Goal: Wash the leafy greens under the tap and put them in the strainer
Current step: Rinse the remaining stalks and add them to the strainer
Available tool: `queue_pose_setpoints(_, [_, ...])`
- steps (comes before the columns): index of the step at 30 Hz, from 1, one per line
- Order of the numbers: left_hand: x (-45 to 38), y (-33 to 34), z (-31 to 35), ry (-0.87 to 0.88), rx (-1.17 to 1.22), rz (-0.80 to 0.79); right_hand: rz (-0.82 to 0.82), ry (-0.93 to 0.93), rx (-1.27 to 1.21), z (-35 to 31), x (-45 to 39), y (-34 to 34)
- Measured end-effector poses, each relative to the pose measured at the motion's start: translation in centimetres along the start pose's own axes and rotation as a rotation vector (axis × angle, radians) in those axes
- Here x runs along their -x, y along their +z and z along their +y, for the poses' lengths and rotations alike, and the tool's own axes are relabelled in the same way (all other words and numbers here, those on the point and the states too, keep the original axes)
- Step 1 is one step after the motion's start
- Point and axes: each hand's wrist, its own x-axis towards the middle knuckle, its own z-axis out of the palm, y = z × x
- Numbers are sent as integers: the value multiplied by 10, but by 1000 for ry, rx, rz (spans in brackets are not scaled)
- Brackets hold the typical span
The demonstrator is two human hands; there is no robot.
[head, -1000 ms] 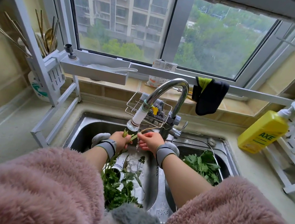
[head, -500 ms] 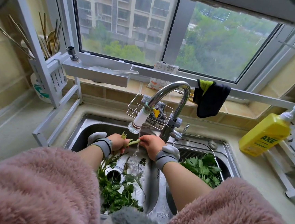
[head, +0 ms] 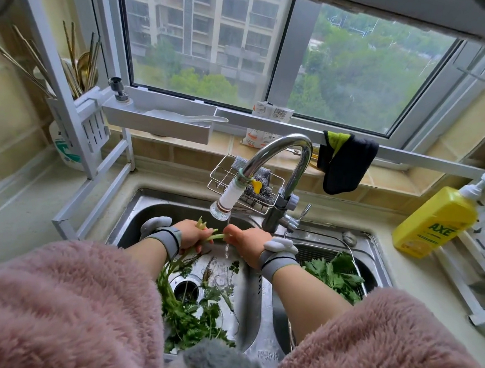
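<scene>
On the left, the worktop carries a white rack with utensils, unmoved; in the left basin of the sink the left hand grips a bunch of leafy greens by the pale stems, its fingers curled round them, the leaves trailing down toward the near rim over the drain; a second ago both hands were raised close under the tap nozzle, and since then they have dropped a little lower into the basin, while the thin stream of water keeps falling between them; the right hand, just right of the stream, pinches the stem ends that stick out from the left hand, fingers bent on them, much as before; so the rinsing of this bunch looks to be still in hand, the stems being rubbed under the water rather than carried off; further right, the strainer sits in the right basin with a heap of greens already in it, unchanged over the last second, which suggests part of the job is done and this bunch has yet to cross over; at the far right the yellow soap bottle stands on the worktop as before.
</scene>
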Motion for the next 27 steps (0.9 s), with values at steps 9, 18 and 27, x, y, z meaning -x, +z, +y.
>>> queue_pose_setpoints(9, [-5, 2, -3, 46, 110, -67, -1, 26, 55, -3, -2, -6])
queue_pose_setpoints(18, [-2, 8, 7, 33, 294, -53, 18, 158, -127, -11, 0, -8])
queue_pose_setpoints(27, [3, -10, -20, -59, 139, -8, -157, 425, -199, 11, -1, -9])
